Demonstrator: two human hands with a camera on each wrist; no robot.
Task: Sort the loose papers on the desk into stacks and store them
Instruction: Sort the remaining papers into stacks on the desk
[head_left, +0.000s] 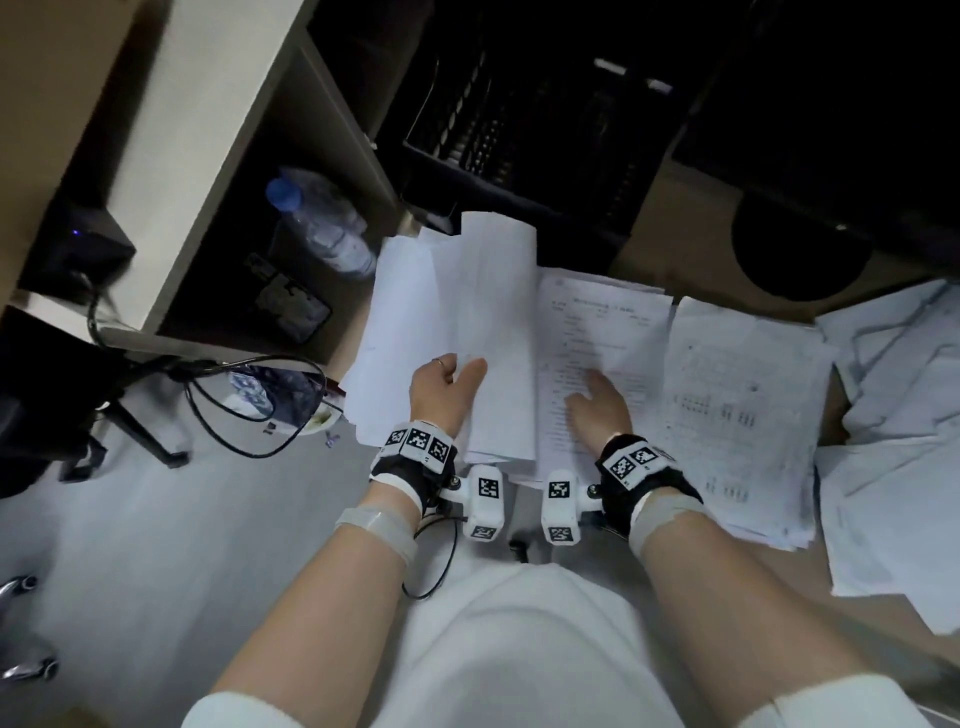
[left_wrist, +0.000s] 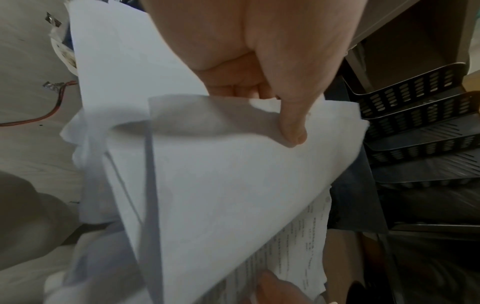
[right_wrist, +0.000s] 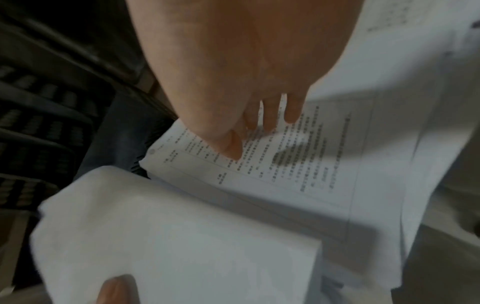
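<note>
My left hand grips a raised bundle of blank white sheets, thumb on top and fingers underneath; the left wrist view shows the thumb pinching the curled sheets. My right hand lies flat, fingers straight, on a printed page that tops a stack on the desk. In the right wrist view its fingertips press the printed page, with the blank bundle to the lower left. More printed sheets lie to the right.
Black mesh paper trays stand behind the papers, also the trays. A further loose pile lies at the far right. A water bottle, shelf unit and cables are to the left, over the floor.
</note>
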